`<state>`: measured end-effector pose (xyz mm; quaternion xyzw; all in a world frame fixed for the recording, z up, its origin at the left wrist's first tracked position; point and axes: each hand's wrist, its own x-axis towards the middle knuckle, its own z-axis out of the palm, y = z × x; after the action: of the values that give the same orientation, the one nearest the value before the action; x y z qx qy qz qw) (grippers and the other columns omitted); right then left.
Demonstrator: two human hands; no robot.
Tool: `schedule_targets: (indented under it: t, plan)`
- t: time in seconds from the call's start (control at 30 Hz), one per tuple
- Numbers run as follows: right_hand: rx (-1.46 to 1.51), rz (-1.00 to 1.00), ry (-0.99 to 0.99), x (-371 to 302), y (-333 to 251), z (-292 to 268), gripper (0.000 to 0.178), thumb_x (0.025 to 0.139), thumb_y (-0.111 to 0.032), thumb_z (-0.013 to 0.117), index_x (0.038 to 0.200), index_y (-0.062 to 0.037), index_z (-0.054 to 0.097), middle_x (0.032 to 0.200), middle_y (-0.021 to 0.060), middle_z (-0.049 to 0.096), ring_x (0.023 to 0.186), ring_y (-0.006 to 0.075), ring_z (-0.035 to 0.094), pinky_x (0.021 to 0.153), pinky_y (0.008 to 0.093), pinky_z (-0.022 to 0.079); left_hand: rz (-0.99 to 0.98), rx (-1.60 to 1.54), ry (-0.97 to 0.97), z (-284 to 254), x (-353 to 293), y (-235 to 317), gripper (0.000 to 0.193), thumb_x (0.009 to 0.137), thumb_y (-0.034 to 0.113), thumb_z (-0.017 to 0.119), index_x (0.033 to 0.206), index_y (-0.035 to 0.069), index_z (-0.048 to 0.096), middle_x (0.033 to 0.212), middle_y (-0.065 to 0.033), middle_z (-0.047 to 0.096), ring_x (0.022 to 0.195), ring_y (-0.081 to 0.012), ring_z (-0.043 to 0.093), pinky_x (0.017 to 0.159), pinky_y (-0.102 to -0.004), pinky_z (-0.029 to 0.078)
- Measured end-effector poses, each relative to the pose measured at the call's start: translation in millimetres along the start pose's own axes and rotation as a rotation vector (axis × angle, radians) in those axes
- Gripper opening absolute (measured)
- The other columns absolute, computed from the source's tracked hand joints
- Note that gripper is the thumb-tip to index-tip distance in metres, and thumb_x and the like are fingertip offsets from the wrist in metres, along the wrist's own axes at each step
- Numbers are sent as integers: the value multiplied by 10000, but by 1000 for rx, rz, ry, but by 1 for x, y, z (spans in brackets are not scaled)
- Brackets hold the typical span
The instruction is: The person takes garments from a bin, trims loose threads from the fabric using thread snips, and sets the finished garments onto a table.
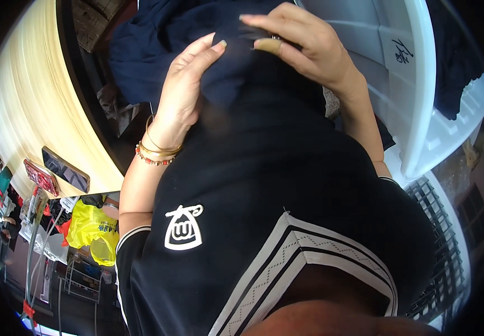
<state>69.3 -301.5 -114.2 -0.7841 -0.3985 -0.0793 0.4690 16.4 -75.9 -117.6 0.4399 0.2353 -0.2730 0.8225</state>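
Dark navy cloth (144,59) lies bunched in front of me and over my lap. My left hand (188,78), with bracelets at its wrist, pinches this cloth between thumb and forefinger. Just across from it, my right hand (309,47) is curled, thumb and fingers closing toward the left fingertips. A yellowish covering shows on the right thumb. Something thin and greyish, smeared by motion, pokes out between the right fingers; its kind is unclear. The cloth right between both hands is blurred and dark.
At left stands a light wood-grain table (34,73) with a dark edge. Two phones (65,169) rest near its corner, above a yellow plastic bag (93,229). To the right are a large white plastic tub (421,84) and a white-rimmed grid basket (440,246).
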Motion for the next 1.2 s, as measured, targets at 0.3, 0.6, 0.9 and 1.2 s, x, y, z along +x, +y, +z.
schedule_targets:
  t: [0.3, 0.6, 0.9, 1.2]
  plan:
    - [-143, -219, 55, 7, 11, 0, 329, 875, -80, 703, 1177, 34, 640, 903, 152, 606, 792, 296, 613, 700, 343, 498, 91, 86, -85, 11, -8, 6, 280, 969, 66, 600, 1239, 10, 648, 1144, -55, 700, 1046, -99, 642, 965, -232, 469]
    - [-82, -203, 17, 8, 9, -2, 319, 886, -79, 693, 1176, 44, 639, 900, 157, 599, 791, 294, 606, 696, 343, 491, 154, 166, -117, 11, -9, 5, 292, 969, 60, 596, 1252, 8, 644, 1156, -65, 698, 1048, -104, 644, 966, -233, 472]
    - [13, -180, -13, 3, 3, -4, 264, 896, -66, 679, 1142, 30, 664, 864, 141, 593, 754, 272, 593, 663, 324, 473, 158, 207, -115, 9, -9, -2, 289, 965, 49, 595, 1245, 2, 649, 1159, -74, 699, 1049, -108, 646, 973, -235, 470]
    - [40, 172, -16, 15, -3, -23, 327, 877, -56, 690, 1202, -28, 678, 875, 62, 602, 774, 158, 568, 714, 261, 448, 233, 338, -166, 9, -8, 40, 291, 968, 45, 592, 1249, -7, 640, 1153, -55, 690, 1056, -102, 625, 967, -238, 464]
